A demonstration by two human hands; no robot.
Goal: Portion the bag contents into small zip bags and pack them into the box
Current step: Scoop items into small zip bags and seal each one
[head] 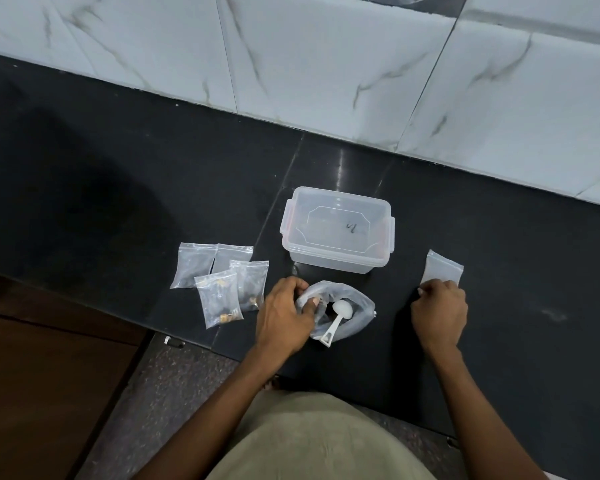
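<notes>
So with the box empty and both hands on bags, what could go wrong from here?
1. The scoop lies loose in the big bag's open mouth, which the left hand grips; tugging it could tip the scoop or contents onto the counter.
2. The right hand holds only one end of a small bag; it may stay closed during filling.
3. The four small bags overlap, so one could be missed when packing the box.

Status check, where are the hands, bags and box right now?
Left hand grips the big bag, scoop inside. Right hand pinches an empty zip bag. Box open, nothing packed. Nothing blocking.
</notes>
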